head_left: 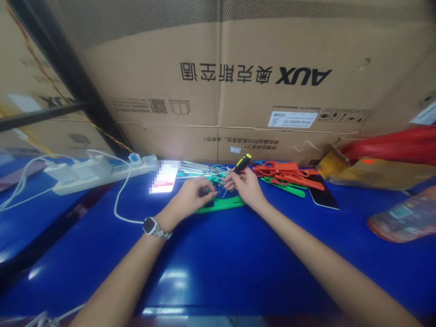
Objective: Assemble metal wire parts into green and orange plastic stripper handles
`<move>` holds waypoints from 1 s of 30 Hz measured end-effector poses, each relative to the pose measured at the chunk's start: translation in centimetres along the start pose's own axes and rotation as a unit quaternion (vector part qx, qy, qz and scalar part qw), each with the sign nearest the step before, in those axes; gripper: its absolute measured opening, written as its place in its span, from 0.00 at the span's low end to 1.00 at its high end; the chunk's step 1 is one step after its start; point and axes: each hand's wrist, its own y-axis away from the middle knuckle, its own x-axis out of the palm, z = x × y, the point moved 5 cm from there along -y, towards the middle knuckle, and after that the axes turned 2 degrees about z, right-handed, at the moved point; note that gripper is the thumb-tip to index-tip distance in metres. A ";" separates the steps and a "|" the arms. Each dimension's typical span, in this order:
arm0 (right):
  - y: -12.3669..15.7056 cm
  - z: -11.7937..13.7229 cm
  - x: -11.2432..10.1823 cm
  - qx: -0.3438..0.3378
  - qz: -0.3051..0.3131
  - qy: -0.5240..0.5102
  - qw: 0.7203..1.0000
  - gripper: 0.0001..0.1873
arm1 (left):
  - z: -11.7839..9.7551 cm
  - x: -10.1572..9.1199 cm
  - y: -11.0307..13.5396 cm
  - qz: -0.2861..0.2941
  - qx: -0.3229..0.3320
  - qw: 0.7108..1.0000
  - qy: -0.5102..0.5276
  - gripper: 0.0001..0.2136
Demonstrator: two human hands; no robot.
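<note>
My right hand (248, 185) grips a screwdriver (242, 162) by its yellow and black handle, which tilts up and to the right. The tip of the screwdriver is hidden among small parts. My left hand (192, 195), a watch on its wrist, is closed with thumb and fingers drawn together beside those parts; what it pinches, if anything, I cannot make out. Under and between both hands lies a curved green plastic piece (226, 204). Thin shiny rods (194, 169) and pale wires lie in a bunch just behind my fingers.
Orange plastic pieces (289, 173) and a green one (289, 188) lie to the right, beside a dark phone (323, 195). A lit phone (165, 179) and a power strip (102, 177) with white chargers are on the left. A jar (405, 218) stands far right. A large carton (225, 91) walls the back.
</note>
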 end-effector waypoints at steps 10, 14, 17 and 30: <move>2.9 2.0 -1.6 -0.003 -0.061 -0.097 0.993 0.19 | -1.2 2.3 0.2 -0.061 -0.022 0.998 0.004 0.07; 3.1 2.1 -1.4 0.004 -0.057 -0.097 0.994 0.19 | -1.5 2.4 0.2 -0.069 -0.032 0.997 0.019 0.05; 3.3 2.2 -1.1 0.007 -0.046 -0.095 0.994 0.19 | -1.6 2.2 0.2 -0.064 -0.028 0.997 0.028 0.05; 4.4 3.2 -0.6 -0.095 0.004 0.043 0.995 0.14 | -3.4 3.0 0.5 -0.029 0.013 0.996 -0.081 0.06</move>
